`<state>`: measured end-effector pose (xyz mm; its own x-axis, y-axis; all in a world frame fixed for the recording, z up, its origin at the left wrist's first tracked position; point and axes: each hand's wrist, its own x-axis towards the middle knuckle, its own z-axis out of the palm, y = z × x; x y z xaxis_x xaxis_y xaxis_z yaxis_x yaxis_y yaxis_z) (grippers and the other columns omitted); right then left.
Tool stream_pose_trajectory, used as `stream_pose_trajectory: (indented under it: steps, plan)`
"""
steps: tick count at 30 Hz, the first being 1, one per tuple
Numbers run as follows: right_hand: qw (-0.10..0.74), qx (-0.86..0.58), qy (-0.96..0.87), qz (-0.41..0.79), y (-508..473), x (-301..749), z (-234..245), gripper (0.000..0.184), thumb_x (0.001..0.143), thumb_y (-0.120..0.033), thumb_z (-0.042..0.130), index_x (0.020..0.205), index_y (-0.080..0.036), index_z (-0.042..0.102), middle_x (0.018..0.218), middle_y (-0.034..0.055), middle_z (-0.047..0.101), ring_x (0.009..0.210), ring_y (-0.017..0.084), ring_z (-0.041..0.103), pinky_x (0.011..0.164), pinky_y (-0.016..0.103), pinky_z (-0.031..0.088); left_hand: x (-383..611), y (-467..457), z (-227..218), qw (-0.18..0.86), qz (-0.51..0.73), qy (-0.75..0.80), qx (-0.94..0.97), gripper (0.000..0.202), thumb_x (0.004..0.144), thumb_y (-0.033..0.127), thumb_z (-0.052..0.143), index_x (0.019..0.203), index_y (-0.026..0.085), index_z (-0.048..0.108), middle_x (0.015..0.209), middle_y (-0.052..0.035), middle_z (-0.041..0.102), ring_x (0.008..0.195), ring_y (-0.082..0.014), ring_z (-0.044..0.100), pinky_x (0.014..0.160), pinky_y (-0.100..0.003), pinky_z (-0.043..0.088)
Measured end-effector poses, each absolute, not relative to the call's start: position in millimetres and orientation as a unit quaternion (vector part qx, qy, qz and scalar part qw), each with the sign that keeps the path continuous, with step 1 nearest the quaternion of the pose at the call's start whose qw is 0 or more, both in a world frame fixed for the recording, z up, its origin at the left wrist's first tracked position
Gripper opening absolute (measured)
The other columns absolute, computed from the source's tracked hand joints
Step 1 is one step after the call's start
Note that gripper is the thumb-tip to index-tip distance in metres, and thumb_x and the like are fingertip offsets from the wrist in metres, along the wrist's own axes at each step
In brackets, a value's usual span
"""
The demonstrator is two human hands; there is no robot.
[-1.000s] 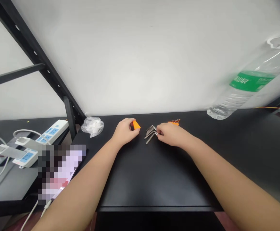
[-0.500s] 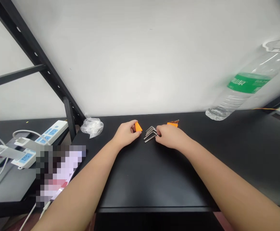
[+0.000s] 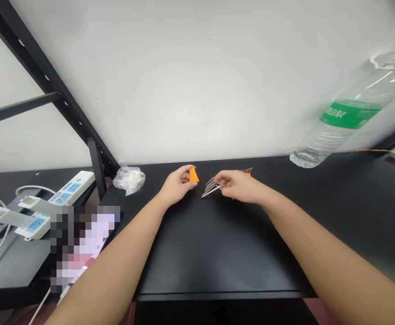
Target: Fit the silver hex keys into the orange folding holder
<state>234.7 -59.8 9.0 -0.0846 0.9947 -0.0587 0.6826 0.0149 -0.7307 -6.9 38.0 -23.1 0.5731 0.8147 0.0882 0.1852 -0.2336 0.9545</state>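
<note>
My left hand (image 3: 177, 184) is closed on a small orange hex key holder (image 3: 193, 174), pinching it between thumb and fingers. A little to the right, several L-shaped metal hex keys (image 3: 209, 184) lie side by side on the black table. My right hand (image 3: 233, 184) is closed in a pinch at the near end of the row, on the longest hex key (image 3: 210, 192); its gripped end is hidden by the fingers. Behind my right hand a second orange holder with more keys (image 3: 247, 171) lies partly covered.
A crumpled clear plastic bag (image 3: 129, 179) lies at the back left by a black metal frame (image 3: 96, 164). Farther left are a white power strip (image 3: 70, 186) with plugs and cables and a blurred screen (image 3: 92, 243). A large water bottle (image 3: 340, 119) stands against the wall at right.
My right hand has lifted slightly and turned, and the nearest hex key has tilted with it. My left hand has shifted slightly left, still holding the orange holder.
</note>
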Motion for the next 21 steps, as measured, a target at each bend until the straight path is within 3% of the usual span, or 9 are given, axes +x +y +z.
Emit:
stream_pose_trajectory:
  steps: [4,9,21]
  plan:
    - [0.312,-0.640,-0.606,0.354,-58,246,16,0.021,0.080,-0.029,0.067,0.097,-0.019,0.076,0.070,0.0013,0.067,0.059,0.014,0.056,0.053,0.026,0.041,-9,44,-27,0.538,0.328,0.344,0.696,0.066,0.083,0.024,0.075,0.145,0.017,0.053,0.093,-0.0035,0.071,0.074,-0.0131,0.066,0.081,-0.033,0.057]
    - [0.440,-0.596,-0.556,0.376,-57,245,17,0.036,0.083,-0.045,0.074,0.104,-0.016,0.076,0.058,-0.0007,0.060,0.054,0.014,0.054,0.053,0.027,0.043,-10,42,-26,0.555,0.318,0.328,0.695,0.068,0.084,0.025,0.076,0.147,0.019,0.053,0.095,-0.0035,0.072,0.076,-0.0135,0.066,0.083,-0.034,0.056]
    - [0.461,-0.608,-0.549,0.342,-58,227,10,0.034,0.085,-0.047,0.072,0.103,-0.018,0.076,0.059,-0.0004,0.063,0.056,0.015,0.058,0.056,0.028,0.046,-8,36,-20,0.573,0.329,0.309,0.684,0.069,0.081,0.026,0.080,0.145,0.020,0.056,0.092,-0.0041,0.074,0.074,-0.0147,0.068,0.083,-0.036,0.057]
